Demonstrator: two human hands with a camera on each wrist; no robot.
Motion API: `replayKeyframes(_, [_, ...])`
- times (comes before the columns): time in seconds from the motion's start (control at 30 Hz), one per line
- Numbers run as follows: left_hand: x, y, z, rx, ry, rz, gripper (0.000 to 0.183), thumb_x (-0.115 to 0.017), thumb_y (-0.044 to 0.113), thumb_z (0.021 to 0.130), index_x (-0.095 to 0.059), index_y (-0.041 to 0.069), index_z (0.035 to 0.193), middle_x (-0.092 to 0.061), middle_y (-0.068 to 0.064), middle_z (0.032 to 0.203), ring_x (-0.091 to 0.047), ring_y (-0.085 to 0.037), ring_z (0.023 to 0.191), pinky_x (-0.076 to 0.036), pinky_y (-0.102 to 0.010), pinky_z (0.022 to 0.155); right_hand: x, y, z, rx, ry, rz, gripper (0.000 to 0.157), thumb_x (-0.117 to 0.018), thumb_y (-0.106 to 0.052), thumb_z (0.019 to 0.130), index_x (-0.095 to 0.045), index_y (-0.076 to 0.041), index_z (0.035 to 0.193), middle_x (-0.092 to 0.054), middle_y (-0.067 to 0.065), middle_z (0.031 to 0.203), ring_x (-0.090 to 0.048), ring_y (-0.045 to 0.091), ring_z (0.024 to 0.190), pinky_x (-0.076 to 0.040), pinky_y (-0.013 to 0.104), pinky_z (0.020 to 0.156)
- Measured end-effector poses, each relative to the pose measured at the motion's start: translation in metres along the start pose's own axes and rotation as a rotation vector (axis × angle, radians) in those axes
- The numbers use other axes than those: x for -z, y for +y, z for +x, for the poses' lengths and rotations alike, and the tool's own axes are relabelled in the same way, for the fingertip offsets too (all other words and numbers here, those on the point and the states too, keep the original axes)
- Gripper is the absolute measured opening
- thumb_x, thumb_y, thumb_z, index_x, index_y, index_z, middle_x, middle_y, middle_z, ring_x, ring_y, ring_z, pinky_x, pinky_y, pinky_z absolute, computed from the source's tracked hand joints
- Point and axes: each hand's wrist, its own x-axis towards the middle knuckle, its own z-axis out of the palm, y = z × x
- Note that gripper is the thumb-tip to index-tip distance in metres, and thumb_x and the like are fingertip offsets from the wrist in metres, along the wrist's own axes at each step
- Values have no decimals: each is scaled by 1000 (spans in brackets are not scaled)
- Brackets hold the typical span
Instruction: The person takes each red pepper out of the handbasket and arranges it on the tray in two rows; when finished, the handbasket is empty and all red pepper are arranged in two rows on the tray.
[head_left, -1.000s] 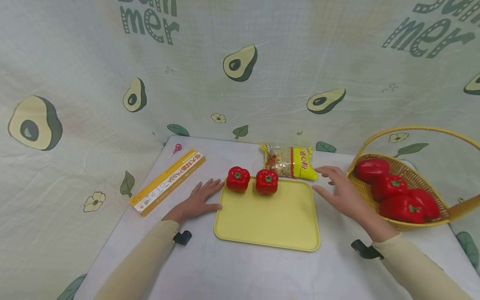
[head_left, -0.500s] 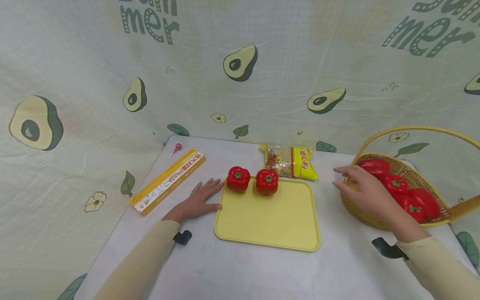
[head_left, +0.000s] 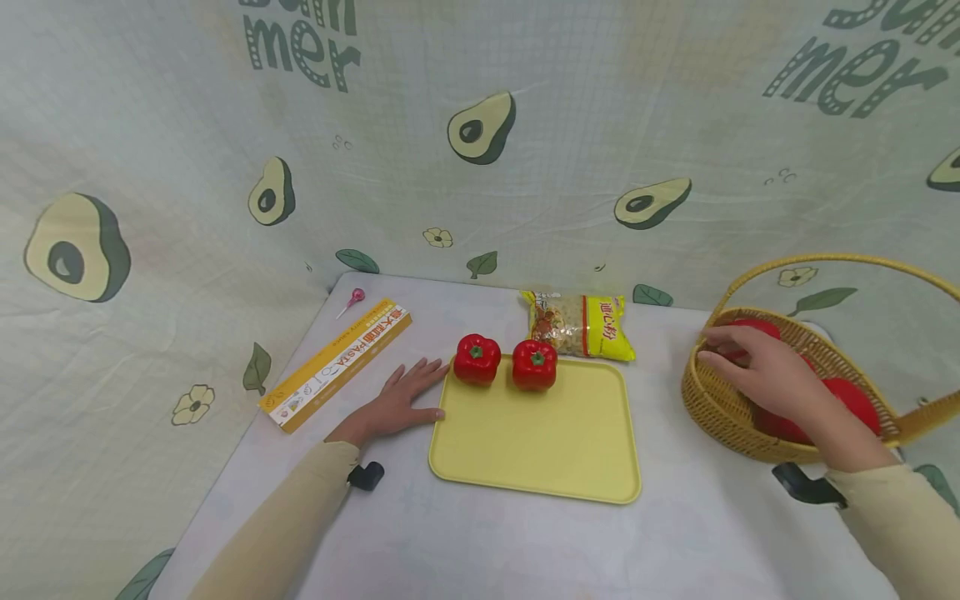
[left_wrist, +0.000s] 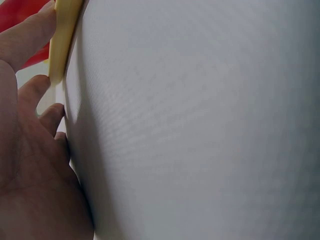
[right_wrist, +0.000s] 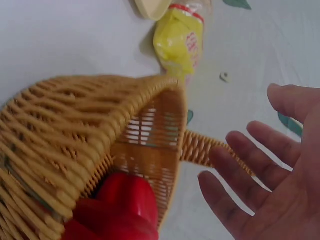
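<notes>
My left hand (head_left: 397,400) lies spread on the table, its thumb and fingertips right at the left rim of the yellow tray (head_left: 536,442). Two red bell peppers (head_left: 476,359) (head_left: 534,365) sit along the tray's far edge. Over the wicker basket (head_left: 712,417) at the right hovers my right hand (head_left: 772,371), fingers loosely bent and holding nothing. Several red peppers (right_wrist: 127,195) lie inside the basket, partly hidden by that hand in the head view. In the right wrist view the fingers are apart from the peppers, above the basket's opening.
Behind the tray lies a yellow bag of pasta (head_left: 581,325). A long orange pasta box (head_left: 337,362) lies at the left, with a pink lollipop (head_left: 357,295) beyond it. The basket's tall handle (head_left: 840,257) arches above its far side. A patterned cloth (head_left: 555,217) hangs behind.
My right hand has moved right, from beside the tray to over the basket, and now covers some of the peppers. The left hand and the two peppers on the tray have stayed put.
</notes>
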Motion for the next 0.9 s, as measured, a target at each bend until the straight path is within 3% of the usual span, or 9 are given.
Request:
replayKeyframes(0.23, [-1, -1, 1, 6, 3, 3, 85, -65, 56, 94, -24, 30, 163, -17, 2, 170, 0, -24, 158, 7, -53, 124, 14, 23, 10, -50, -64, -18, 65, -58, -48, 102, -52, 5, 139, -63, 30, 124, -58, 49, 113, -44, 68, 95])
replayKeyframes(0.4, [-1, -2, 2, 0, 3, 1, 85, -66, 56, 93, -24, 30, 163, -18, 2, 170, -1, -25, 158, 6, -53, 124, 21, 39, 15, -92, -55, -42, 69, -56, -52, 101, -52, 5, 138, -59, 33, 128, -53, 51, 118, -41, 70, 97])
replayKeyframes(0.67, [0, -1, 1, -3, 1, -1, 85, -66, 55, 94, -23, 30, 163, -17, 3, 170, 0, -23, 158, 7, -52, 124, 33, 57, 16, -117, -60, -46, 69, -59, -47, 101, -47, 10, 139, -49, 40, 132, -46, 57, 119, -35, 74, 96])
replayKeyframes(0.9, [0, -1, 1, -9, 6, 2, 85, -66, 54, 94, -24, 29, 163, -18, 2, 170, -1, -24, 158, 7, -52, 124, 34, 75, 21, -113, -82, -70, 69, -62, -42, 101, -47, 17, 134, -54, 44, 123, -52, 57, 111, -39, 73, 93])
